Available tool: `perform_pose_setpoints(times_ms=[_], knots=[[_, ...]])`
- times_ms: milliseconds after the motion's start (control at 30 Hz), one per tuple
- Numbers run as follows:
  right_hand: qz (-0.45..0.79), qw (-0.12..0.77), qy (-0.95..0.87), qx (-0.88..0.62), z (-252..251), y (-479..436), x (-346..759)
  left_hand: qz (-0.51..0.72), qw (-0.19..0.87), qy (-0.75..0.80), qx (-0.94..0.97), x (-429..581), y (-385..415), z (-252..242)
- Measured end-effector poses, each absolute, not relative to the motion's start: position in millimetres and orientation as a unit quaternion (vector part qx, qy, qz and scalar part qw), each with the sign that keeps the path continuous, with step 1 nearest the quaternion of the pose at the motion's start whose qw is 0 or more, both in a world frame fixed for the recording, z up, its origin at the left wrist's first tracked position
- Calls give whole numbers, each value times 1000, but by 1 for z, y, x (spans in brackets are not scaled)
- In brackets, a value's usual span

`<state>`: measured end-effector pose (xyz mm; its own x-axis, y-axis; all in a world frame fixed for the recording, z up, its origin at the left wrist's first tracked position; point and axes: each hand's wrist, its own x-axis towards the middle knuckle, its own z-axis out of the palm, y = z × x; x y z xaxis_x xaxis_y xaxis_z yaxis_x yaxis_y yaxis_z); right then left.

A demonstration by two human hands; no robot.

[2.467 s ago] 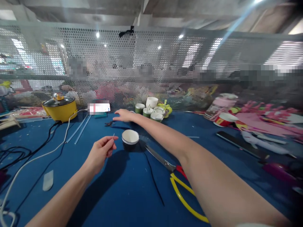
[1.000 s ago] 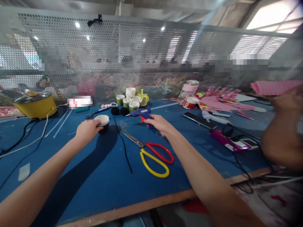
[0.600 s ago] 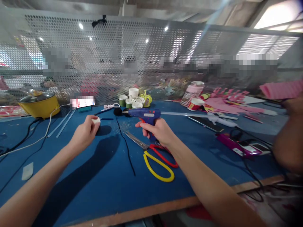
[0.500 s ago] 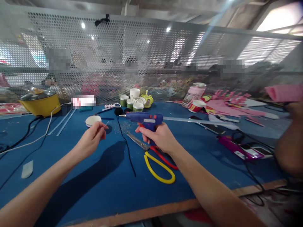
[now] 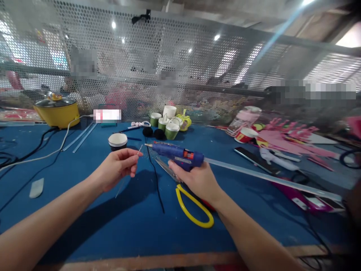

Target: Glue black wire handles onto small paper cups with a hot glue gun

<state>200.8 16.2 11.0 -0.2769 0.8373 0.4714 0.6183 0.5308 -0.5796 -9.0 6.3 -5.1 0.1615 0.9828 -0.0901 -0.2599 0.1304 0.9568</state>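
My right hand [image 5: 199,180] is wrapped round the handle of a blue hot glue gun [image 5: 172,152], and a long clear glue stick [image 5: 254,172] runs out of its back. The gun's nozzle points left, close to the thin strand [image 5: 140,149] pinched in my left hand [image 5: 120,169]. That strand is pale and fine, perhaps wire; its material I cannot tell. Behind my left hand stands a dark cup with a white rim [image 5: 117,140]. Scissors with a yellow handle [image 5: 194,209] lie under my right hand, partly hidden. Beside their blades runs a black cord [image 5: 156,186].
Small green-and-white buckets [image 5: 172,130] and two black balls [image 5: 153,132] sit at the back. A yellow pot [image 5: 58,113] stands far left. To the right are a phone [image 5: 255,160], a red-and-white cup [image 5: 244,136], pink sheets [image 5: 284,141] and a purple device [image 5: 293,194]. A perforated screen rises behind.
The glue gun has tilted, its back end lower, and its nozzle is nearer my left hand. My left hand has moved right and holds the strand more upright. The view has shifted.
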Motion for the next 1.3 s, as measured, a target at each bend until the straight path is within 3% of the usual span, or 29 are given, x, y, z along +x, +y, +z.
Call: perform_pose_setpoints(times_ms=[867,1300], knots=[[49,349,-826,-439,1,22,208,488,633,418,432,-6,5,-4],[65,355,-829,-427,6,23,206,492,637,405,433,-7,6,-6]])
